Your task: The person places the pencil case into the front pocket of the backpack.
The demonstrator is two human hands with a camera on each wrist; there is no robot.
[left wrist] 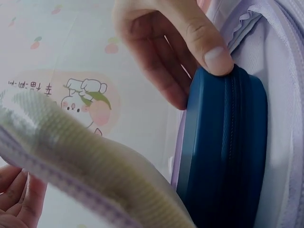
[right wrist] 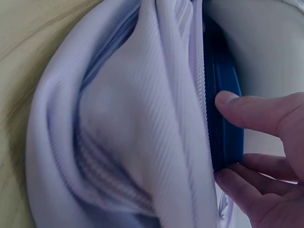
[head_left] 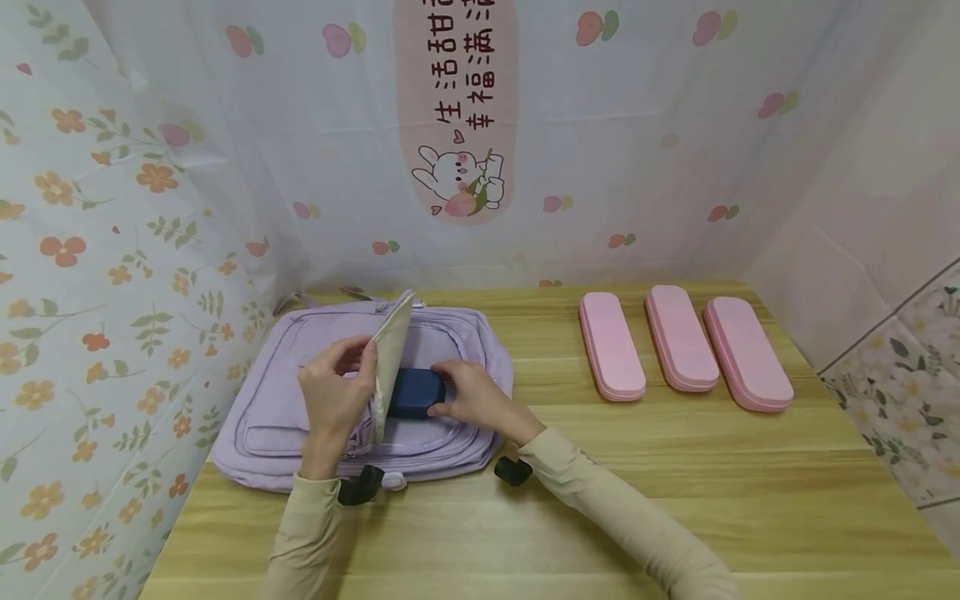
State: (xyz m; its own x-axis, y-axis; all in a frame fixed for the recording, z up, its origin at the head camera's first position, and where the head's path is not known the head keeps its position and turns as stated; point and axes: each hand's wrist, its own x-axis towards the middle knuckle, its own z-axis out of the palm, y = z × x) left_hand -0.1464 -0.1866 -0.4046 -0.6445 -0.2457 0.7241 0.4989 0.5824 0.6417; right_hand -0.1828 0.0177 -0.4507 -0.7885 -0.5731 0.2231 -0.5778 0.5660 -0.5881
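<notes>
A lilac backpack lies flat on the table with its front pocket flap lifted, the pale lining showing. The thumb and fingers of my left hand pinch the flap's edge and hold it up. My right hand grips one end of a navy blue zippered case, thumb on one side and fingers on the other. The case is partly inside the pocket; its far end is hidden behind the flap. In the right wrist view, lilac fabric covers part of the case.
Three pink zippered cases lie side by side on the right of the wooden table. Printed cloth hangs behind and to the left.
</notes>
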